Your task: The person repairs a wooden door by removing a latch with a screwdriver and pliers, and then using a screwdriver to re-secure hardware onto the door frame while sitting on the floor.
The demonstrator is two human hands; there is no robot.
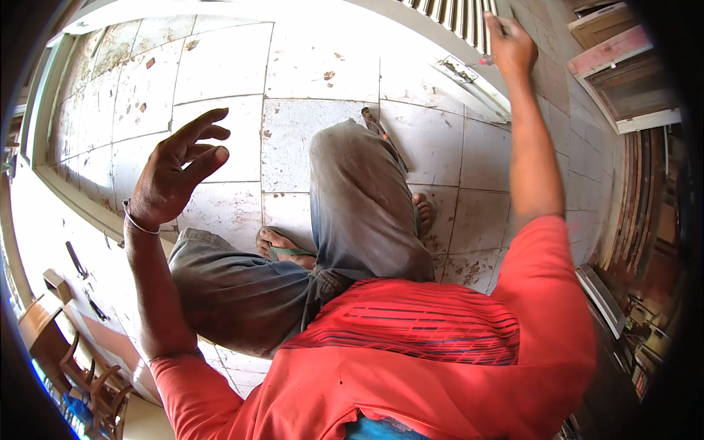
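My right hand (pixel 511 50) is raised at the upper right, closed around what looks like a screwdriver (pixel 485 60) with a red handle. Its thin shaft points left toward a metal lock fitting (pixel 457 70) on the edge of a white louvred door panel (pixel 480 92). Most of the handle is hidden by the hand. On the left, my left hand (pixel 182 170) hangs in the air above the tiles, fingers apart and loosely bent, with nothing in it. A long dark tool (pixel 385 139), its exact kind unclear, lies on the floor beside my knee.
A pale frame (pixel 88 209) runs along the left over the tiled floor (pixel 315 66). Wooden chairs (pixel 92 374) stand at the lower left, near dark tools (pixel 76 259) on the ground. Framed panels (pixel 631 81) and long wooden strips (pixel 629 198) line the right side.
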